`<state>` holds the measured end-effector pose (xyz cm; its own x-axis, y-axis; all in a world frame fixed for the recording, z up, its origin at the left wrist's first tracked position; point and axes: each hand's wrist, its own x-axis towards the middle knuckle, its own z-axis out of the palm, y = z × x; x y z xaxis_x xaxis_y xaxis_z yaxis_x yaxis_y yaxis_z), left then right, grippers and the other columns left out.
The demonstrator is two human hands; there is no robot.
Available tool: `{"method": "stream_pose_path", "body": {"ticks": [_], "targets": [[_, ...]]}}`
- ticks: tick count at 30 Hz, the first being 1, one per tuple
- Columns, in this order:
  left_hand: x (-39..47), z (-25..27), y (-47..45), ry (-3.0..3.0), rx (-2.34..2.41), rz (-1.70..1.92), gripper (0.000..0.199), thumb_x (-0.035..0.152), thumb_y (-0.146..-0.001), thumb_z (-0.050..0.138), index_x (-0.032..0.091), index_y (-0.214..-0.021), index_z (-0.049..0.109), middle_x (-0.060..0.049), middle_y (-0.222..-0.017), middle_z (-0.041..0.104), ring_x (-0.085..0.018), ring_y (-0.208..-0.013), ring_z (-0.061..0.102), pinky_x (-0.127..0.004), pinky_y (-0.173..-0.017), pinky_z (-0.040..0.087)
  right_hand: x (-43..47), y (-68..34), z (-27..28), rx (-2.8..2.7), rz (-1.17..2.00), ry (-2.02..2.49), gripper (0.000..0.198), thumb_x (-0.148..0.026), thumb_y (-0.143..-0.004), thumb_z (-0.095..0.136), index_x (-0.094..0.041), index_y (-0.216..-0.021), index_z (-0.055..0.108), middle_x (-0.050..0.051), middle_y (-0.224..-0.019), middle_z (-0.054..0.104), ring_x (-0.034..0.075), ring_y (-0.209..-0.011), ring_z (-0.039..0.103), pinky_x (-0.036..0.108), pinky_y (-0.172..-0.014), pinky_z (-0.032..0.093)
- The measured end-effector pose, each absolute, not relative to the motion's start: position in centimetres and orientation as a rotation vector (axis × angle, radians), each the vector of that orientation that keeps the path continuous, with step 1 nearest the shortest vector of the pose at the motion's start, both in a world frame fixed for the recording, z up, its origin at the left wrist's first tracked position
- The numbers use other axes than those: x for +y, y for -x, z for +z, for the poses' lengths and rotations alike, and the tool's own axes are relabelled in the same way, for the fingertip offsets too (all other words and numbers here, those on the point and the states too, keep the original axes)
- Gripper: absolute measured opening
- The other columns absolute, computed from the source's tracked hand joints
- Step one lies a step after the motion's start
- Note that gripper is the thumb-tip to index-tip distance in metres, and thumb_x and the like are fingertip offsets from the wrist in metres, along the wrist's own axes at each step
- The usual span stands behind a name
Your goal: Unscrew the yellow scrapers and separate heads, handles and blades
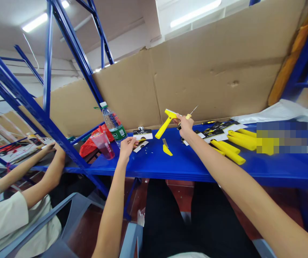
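My right hand (pixel 186 126) is closed around a yellow scraper (pixel 164 127), its T-shaped head up and its handle slanting down to the left. In the same hand is a screwdriver (pixel 192 113) with a pale handle, its thin shaft pointing up to the right. My left hand (pixel 127 147) pinches at the edge of a small black-and-white card (pixel 141 146) low over the table. Behind that lies another black-and-white card (pixel 143 134). Between my hands, a small yellow blade-shaped piece (pixel 167 150) rests on the blue table (pixel 154 166).
A water bottle (pixel 114 123) and a pink cup (pixel 104 146) stand at the left beside a red bag (pixel 88 145). Several yellow handles (pixel 229 151) and printed cards (pixel 217 132) lie to the right. A cardboard wall (pixel 210 75) rises behind. At far left, a co-worker's arms (pixel 46 163) reach over the table.
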<state>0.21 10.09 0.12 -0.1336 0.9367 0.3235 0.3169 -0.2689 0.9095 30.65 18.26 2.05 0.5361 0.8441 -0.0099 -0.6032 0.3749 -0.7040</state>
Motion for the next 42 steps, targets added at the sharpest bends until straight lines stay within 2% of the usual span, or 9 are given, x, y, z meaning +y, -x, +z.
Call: {"method": "stream_pose_path", "body": {"ticks": [6, 10, 12, 17, 28, 34, 38, 40, 42], "targets": [[16.3, 1.4, -1.8, -1.668, 1.653, 1.184, 0.036, 0.046, -0.095, 0.083, 0.015, -0.101, 0.067, -0.015, -0.088, 0.081, -0.024, -0.084, 0.08, -0.034, -0.08, 0.062, 18.8, -31.0, 1.3, -0.389, 0.964, 0.735, 0.041, -0.006, -0.082, 0.087, -0.026, -0.08, 0.051, -0.005, -0.073, 0.076, 0.014, -0.063, 0.077, 0.023, -0.066, 0.069], [15.3, 1.0, -1.6, -1.884, 1.876, 0.971, 0.063, 0.044, -0.083, 0.097, 0.017, -0.131, 0.068, -0.021, -0.115, 0.084, -0.037, -0.12, 0.079, -0.041, -0.097, 0.06, 19.2, -31.3, 1.0, -0.388, 0.969, 0.763, 0.041, -0.006, -0.08, 0.088, -0.025, -0.08, 0.052, -0.006, -0.07, 0.074, 0.012, -0.057, 0.074, 0.019, -0.058, 0.064], [14.0, 0.6, -1.5, -2.17, 2.085, 0.645, 0.068, 0.054, -0.089, 0.091, 0.019, -0.143, 0.067, -0.023, -0.13, 0.082, -0.042, -0.131, 0.076, -0.046, -0.104, 0.058, 19.2, -31.3, 1.0, -0.385, 0.98, 0.768, 0.041, -0.006, -0.08, 0.088, -0.025, -0.08, 0.052, -0.006, -0.068, 0.073, 0.013, -0.055, 0.073, 0.019, -0.056, 0.063], [12.1, 1.0, -2.0, -2.463, 2.234, 0.198, 0.037, 0.039, -0.106, 0.069, 0.017, -0.134, 0.081, -0.025, -0.132, 0.08, -0.042, -0.128, 0.077, -0.049, -0.108, 0.058, 18.7, -31.1, 1.2, -0.383, 1.008, 0.748, 0.039, -0.005, -0.082, 0.086, -0.025, -0.081, 0.052, -0.006, -0.068, 0.072, 0.012, -0.056, 0.073, 0.021, -0.061, 0.066], [15.9, 8.0, -3.7, -2.444, 2.186, 0.693, 0.043, 0.035, -0.111, 0.05, 0.023, -0.131, 0.086, -0.022, -0.132, 0.081, -0.04, -0.135, 0.07, -0.048, -0.113, 0.051, 18.1, -30.7, 1.1, -0.437, 1.047, 0.784, 0.044, -0.005, -0.079, 0.09, -0.025, -0.08, 0.051, -0.008, -0.068, 0.073, 0.011, -0.053, 0.072, 0.02, -0.058, 0.065], [16.9, 4.8, -7.2, -2.303, 1.981, 0.758, 0.028, 0.029, -0.102, 0.071, 0.015, -0.121, 0.086, -0.025, -0.124, 0.083, -0.04, -0.13, 0.076, -0.047, -0.113, 0.055, 16.6, -29.4, 1.4, -0.6, 1.134, 0.79, 0.06, -0.014, -0.07, 0.103, -0.027, -0.073, 0.045, -0.008, -0.057, 0.066, 0.014, -0.05, 0.071, 0.023, -0.055, 0.065], [14.7, 1.8, -8.5, -2.194, 1.656, 0.948, 0.053, 0.044, -0.12, 0.033, 0.016, -0.138, 0.074, -0.019, -0.124, 0.085, -0.025, -0.115, 0.083, -0.035, -0.099, 0.063, 15.8, -27.9, 1.4, -0.706, 1.145, 0.786, 0.065, -0.02, -0.065, 0.108, -0.027, -0.072, 0.044, -0.009, -0.056, 0.064, 0.015, -0.052, 0.072, 0.024, -0.057, 0.065], [13.1, 0.9, -8.9, -1.82, 1.146, 1.129, 0.057, 0.064, -0.112, 0.053, 0.015, -0.135, 0.071, -0.021, -0.122, 0.084, -0.027, -0.106, 0.084, -0.037, -0.089, 0.066, 15.4, -27.2, 1.5, -0.772, 1.139, 0.793, 0.065, -0.021, -0.065, 0.109, -0.027, -0.071, 0.044, -0.01, -0.055, 0.061, 0.015, -0.052, 0.071, 0.024, -0.058, 0.065], [11.7, 0.7, -9.0, -1.581, 0.924, 1.178, 0.063, 0.065, -0.086, 0.09, 0.019, -0.123, 0.069, -0.018, -0.123, 0.083, -0.026, -0.095, 0.083, -0.034, -0.077, 0.066, 14.9, -26.9, 1.8, -0.854, 1.14, 0.806, 0.063, -0.025, -0.066, 0.108, -0.027, -0.07, 0.046, -0.009, -0.055, 0.062, 0.016, -0.053, 0.072, 0.025, -0.057, 0.064]]}}
